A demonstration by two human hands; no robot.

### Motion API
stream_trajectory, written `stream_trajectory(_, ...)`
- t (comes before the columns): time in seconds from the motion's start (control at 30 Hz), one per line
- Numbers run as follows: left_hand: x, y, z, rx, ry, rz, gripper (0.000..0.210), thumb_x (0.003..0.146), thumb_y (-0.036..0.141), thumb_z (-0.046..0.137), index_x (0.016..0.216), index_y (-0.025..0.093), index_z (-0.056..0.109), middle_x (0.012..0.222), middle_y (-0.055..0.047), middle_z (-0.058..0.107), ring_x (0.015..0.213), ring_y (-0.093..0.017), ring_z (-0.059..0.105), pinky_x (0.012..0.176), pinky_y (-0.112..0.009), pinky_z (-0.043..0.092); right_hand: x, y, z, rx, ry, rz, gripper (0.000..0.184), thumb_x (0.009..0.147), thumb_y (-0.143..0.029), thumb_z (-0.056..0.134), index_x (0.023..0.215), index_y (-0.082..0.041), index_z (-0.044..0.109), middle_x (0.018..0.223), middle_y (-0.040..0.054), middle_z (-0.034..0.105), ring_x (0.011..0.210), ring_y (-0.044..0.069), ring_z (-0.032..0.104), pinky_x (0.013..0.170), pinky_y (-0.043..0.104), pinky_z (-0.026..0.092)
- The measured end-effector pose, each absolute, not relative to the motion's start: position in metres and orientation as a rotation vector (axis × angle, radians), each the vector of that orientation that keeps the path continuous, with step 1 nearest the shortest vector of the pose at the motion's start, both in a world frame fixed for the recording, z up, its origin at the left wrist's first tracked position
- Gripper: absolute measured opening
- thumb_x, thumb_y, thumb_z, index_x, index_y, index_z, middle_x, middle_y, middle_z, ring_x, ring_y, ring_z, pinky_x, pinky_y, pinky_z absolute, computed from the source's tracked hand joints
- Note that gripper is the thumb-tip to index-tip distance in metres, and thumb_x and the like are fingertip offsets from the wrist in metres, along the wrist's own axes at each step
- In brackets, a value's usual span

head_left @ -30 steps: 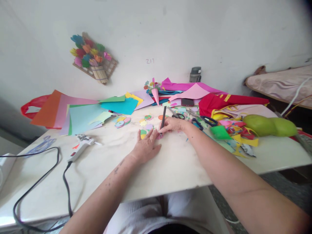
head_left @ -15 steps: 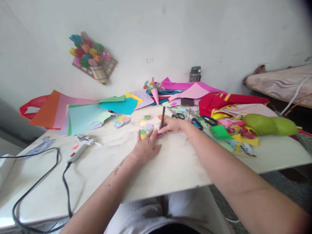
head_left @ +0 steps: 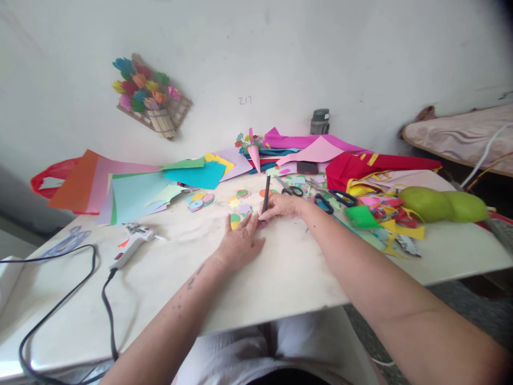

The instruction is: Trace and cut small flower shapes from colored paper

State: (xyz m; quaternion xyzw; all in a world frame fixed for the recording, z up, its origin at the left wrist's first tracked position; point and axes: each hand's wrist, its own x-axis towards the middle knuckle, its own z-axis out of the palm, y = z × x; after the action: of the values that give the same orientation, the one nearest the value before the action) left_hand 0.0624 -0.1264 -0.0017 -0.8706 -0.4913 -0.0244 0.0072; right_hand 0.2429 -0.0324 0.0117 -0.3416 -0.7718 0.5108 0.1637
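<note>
My right hand (head_left: pixel 277 207) grips a black pen (head_left: pixel 266 193), held nearly upright with its lower end at a small pinkish paper piece (head_left: pixel 262 224) on the table. Fingers stretched out, my left hand (head_left: pixel 240 238) lies flat on the table and touches the edge of that piece, most of which the hands cover. Just beyond the left fingers lie green and yellow paper cutouts (head_left: pixel 234 220). Farther back are pastel flower shapes (head_left: pixel 241 209) and round paper discs (head_left: pixel 200 201). Scissors (head_left: pixel 292 190) with black handles rest behind my right hand.
A glue gun (head_left: pixel 134 248) with a black cord lies at left. Coloured paper sheets (head_left: pixel 136 192) spread along the back left. A pink paper cone (head_left: pixel 254 158) with small flowers stands near the wall. Blue-handled scissors (head_left: pixel 342 198), red cloth (head_left: pixel 385 167) and green fruit (head_left: pixel 425 203) occupy the right.
Hands, pen and paper piece stay in nearly the same place; the pen's upper end leans very slightly more to the left. The view has shifted a little.
</note>
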Motion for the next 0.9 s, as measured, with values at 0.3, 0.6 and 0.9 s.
stream_trajectory(0.3,0.0617,-0.1250,-0.0047,-2.710,-1.518,-0.089,0.059,0.084,0.038,0.032,0.137,0.014,0.019,0.140,-0.015,0.033,0.133,-0.023,0.022,0.103,-0.060,-0.001,0.2434,-0.0343,0.0133,-0.992,-2.218,1.452,0.033,0.065,-0.038,0.066,0.083,-0.011,0.065,0.068,0.0023,0.065,0.045,0.004,0.039,0.041,0.018,0.025)
stream_trajectory(0.6,0.0628,-0.1276,0.0009,-2.743,-1.514,-0.100,0.053,0.085,0.037,0.031,0.135,0.019,0.026,0.138,-0.012,0.039,0.133,-0.021,0.020,0.103,-0.060,-0.003,0.2444,-0.0327,0.0143,-0.990,-2.225,1.452,0.028,0.065,-0.035,0.065,0.078,-0.010,0.065,0.064,0.0016,0.063,0.046,0.005,0.039,0.042,0.019,0.028)
stream_trajectory(0.9,0.0633,-0.1287,0.0020,-2.750,-1.549,-0.072,0.054,0.086,0.038,0.031,0.135,0.017,0.026,0.138,-0.012,0.038,0.134,-0.020,0.017,0.103,-0.060,-0.004,0.2473,-0.0278,0.0113,-0.949,-2.194,1.476,0.022,0.062,-0.032,0.066,0.070,-0.011,0.061,0.055,-0.0026,0.056,0.043,0.005,0.040,0.042,0.020,0.030)
